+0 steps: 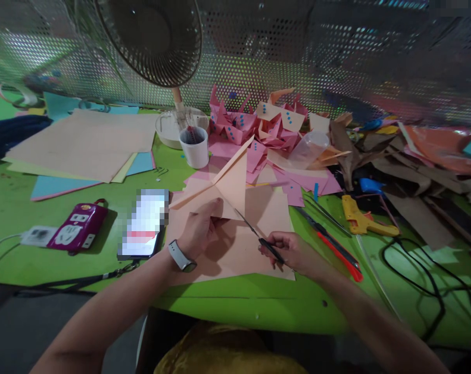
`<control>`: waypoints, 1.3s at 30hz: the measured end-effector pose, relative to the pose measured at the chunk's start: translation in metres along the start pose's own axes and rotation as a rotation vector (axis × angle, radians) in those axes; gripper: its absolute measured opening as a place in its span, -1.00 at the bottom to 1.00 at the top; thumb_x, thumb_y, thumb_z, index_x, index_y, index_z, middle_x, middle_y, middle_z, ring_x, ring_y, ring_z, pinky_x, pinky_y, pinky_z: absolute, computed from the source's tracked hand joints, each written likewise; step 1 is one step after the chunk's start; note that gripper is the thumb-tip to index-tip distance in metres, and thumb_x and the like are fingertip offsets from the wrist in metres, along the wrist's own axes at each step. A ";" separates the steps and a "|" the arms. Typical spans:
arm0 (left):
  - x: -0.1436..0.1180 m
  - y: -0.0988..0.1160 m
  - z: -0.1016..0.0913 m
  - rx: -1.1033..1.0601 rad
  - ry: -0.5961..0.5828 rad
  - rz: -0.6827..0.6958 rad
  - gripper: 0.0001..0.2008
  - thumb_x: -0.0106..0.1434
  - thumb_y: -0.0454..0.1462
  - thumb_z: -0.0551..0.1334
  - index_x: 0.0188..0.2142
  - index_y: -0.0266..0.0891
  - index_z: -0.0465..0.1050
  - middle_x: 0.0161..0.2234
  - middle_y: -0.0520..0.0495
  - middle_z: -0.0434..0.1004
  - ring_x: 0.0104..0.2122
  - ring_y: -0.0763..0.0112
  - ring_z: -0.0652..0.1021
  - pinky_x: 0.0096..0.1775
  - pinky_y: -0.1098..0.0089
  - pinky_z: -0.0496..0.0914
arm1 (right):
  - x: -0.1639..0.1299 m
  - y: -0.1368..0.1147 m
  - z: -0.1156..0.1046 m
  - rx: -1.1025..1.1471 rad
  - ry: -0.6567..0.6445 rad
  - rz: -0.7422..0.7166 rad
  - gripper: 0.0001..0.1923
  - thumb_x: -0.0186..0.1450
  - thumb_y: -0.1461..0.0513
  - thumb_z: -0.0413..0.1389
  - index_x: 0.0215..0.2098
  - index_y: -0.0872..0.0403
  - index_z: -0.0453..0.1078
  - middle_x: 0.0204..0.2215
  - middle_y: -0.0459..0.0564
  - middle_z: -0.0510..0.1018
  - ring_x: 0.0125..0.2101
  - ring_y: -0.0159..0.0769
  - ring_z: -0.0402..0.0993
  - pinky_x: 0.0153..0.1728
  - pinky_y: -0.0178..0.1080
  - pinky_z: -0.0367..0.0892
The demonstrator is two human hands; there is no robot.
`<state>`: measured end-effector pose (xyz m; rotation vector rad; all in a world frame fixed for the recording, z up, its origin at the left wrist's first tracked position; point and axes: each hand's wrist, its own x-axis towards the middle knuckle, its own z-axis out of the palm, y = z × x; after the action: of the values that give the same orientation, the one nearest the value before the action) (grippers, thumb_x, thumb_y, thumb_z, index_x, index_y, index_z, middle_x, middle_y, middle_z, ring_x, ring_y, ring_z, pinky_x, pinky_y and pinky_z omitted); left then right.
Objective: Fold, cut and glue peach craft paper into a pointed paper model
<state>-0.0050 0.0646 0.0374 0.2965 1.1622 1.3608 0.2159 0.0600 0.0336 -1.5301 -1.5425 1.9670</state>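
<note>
My left hand (200,226), with a watch (182,255) on its wrist, is closed on a folded sheet of peach paper (233,182). The paper stands up in creased flaps, its tip pointing away from me. My right hand (284,249) is closed around the black handles of a pair of scissors (251,227). The blades point up and left and reach the paper's lower edge; how far they are parted is hard to see. Beneath both hands lies a flat peach sheet (266,265) on the green table (235,306).
Folded pink and peach paper pieces (254,124) pile up behind. To the right are a red cutter knife (340,249), a yellow glue gun (363,218) and black cables (410,280). Leftward are a phone (144,223), a purple power adapter (79,226), a white cup (195,150) and a fan (153,36).
</note>
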 end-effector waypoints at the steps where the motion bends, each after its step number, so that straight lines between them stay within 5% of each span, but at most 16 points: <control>1: 0.000 0.000 0.000 -0.001 -0.008 0.002 -0.84 -0.01 -0.34 0.40 -0.43 -0.30 0.45 -0.34 -0.10 0.58 -0.33 0.33 0.56 -0.25 0.27 0.53 | 0.000 0.001 0.000 -0.001 -0.002 -0.006 -0.46 -0.02 -0.17 0.32 -0.45 0.09 0.35 -0.67 -0.15 0.45 -0.68 -0.48 0.27 -0.68 -0.39 0.14; 17: -0.002 0.001 0.001 -0.009 -0.051 0.038 -0.82 -0.01 -0.32 0.40 -0.52 -0.28 0.40 -0.45 0.01 0.45 -0.43 0.45 0.46 -0.33 0.36 0.49 | -0.001 0.000 0.000 0.008 0.035 0.002 -0.47 -0.08 -0.12 0.38 -0.48 0.09 0.34 -0.70 -0.16 0.43 -0.70 -0.49 0.26 -0.70 -0.39 0.12; 23: -0.002 0.001 0.001 0.001 -0.044 0.009 -0.70 -0.04 -0.31 0.41 -0.61 -0.23 0.26 -0.61 0.14 0.23 -0.57 0.54 0.33 -0.31 0.30 0.50 | -0.001 -0.003 0.001 0.043 0.035 0.004 -0.44 -0.14 -0.13 0.39 -0.50 0.10 0.34 -0.70 -0.16 0.44 -0.69 -0.47 0.29 -0.69 -0.39 0.14; 39: -0.006 -0.001 0.000 0.126 -0.063 -0.014 -0.67 0.04 -0.20 0.41 -0.64 -0.22 0.29 -0.67 0.09 0.29 -0.63 0.53 0.34 -0.53 0.45 0.32 | 0.001 0.005 0.000 0.037 0.007 -0.037 -0.47 -0.01 -0.15 0.33 -0.46 0.10 0.35 -0.67 -0.13 0.45 -0.68 -0.49 0.27 -0.69 -0.40 0.13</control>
<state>-0.0034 0.0591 0.0394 0.4181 1.1973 1.2594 0.2178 0.0584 0.0291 -1.4818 -1.5121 1.9565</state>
